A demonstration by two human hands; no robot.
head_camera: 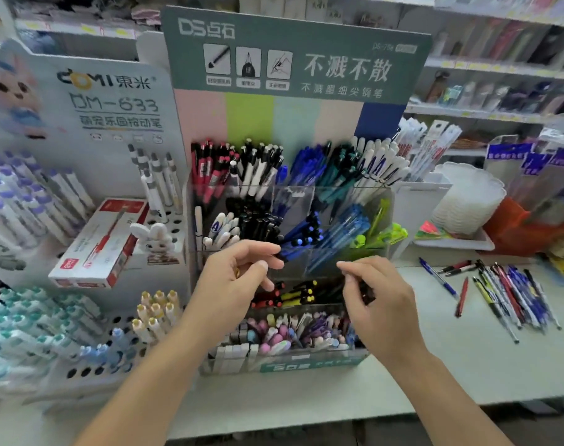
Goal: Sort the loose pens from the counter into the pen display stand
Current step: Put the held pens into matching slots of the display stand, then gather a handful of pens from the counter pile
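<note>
both hands hover in front of the pen display stand (290, 246), a tiered clear-plastic rack with a green header card, its compartments packed with red, black, white, blue, teal and green pens. the left hand (239, 278) is raised before the middle tier, its fingers loosely curled with the fingertips reaching toward the dark blue pens (301, 238) just past them; whether it pinches anything cannot be told. the right hand (375, 294) is level with it and well apart, fingers curled inward around something small and dark (367, 292) that shows between fingers and palm; what that thing is cannot be made out. below and between the hands sits the stand's lower tier with red and yellow pens (287, 296), and nearer the wrists a front tray of pastel pens (293, 336). the loose pens (506, 291) lie in a fanned heap on the white counter (467, 358), well off to the right of the right hand, with a single blue pen (437, 278) and a red one (461, 297) lying a little nearer to it. to the left of the left hand a red and white pen box (102, 243) leans on another white display (81, 130) full of capped pens.
</note>
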